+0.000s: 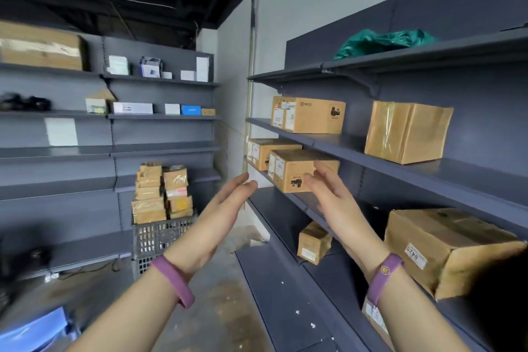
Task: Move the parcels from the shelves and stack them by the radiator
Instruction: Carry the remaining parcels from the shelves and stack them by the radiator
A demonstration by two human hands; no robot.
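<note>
Both my hands are raised, palms facing each other, fingers straight and holding nothing. My left hand (pixel 225 203) is left of the shelf edge. My right hand (pixel 328 194) is in front of a small cardboard parcel (pixel 291 170) on the right-hand shelving (pixel 400 157); whether the fingertips touch it I cannot tell. Another small parcel (pixel 268 151) sits just behind it. On the shelf above are a PICO box (pixel 308 114) and a taped brown parcel (pixel 405 131). Lower down lie a small parcel (pixel 313 243) and a large worn parcel (pixel 445 248).
A grey plastic crate (pixel 160 237) stacked high with taped parcels (pixel 163 194) stands on the floor in the corner. The back-wall shelving (pixel 114 148) holds small white and blue boxes and a big carton (pixel 40 46). A green bag (pixel 383 41) lies on the top right shelf.
</note>
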